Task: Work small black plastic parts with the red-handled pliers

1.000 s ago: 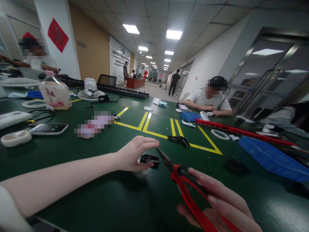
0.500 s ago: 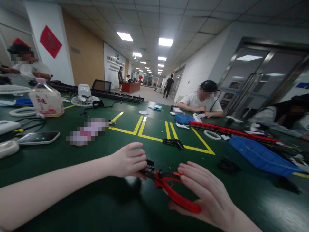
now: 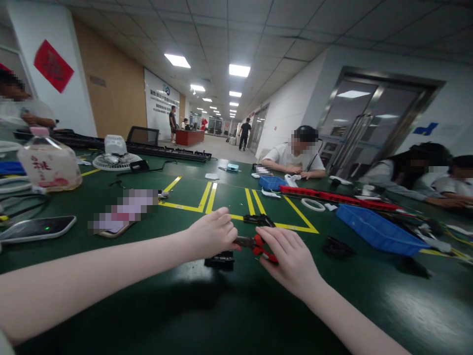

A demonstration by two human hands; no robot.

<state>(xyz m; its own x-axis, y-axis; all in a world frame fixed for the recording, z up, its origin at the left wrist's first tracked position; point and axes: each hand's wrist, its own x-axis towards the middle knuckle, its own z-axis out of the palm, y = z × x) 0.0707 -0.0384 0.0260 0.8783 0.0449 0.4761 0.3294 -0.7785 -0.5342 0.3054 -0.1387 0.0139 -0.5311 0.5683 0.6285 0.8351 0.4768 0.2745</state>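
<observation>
My left hand (image 3: 212, 234) is curled shut over the top of a small black plastic part (image 3: 220, 260) on the green table (image 3: 207, 315). My right hand (image 3: 290, 259) is closed over the red handles of a pair of pliers (image 3: 258, 245). The pliers' dark jaws point left and meet the fingers of my left hand just above the black part. What the jaws grip is hidden by my fingers.
More black parts (image 3: 258, 220) (image 3: 337, 246) lie near yellow floor-tape lines. A blue tray (image 3: 377, 231) and a red strip (image 3: 332, 197) sit at right. A phone (image 3: 35, 228), a bottle (image 3: 48, 165) and a small fan (image 3: 115, 155) are at left. Other people sit round the table.
My right hand swung the pliers leftward and away from me, bringing the jaws to my left hand. My left hand went from open beside the black part to closed over it.
</observation>
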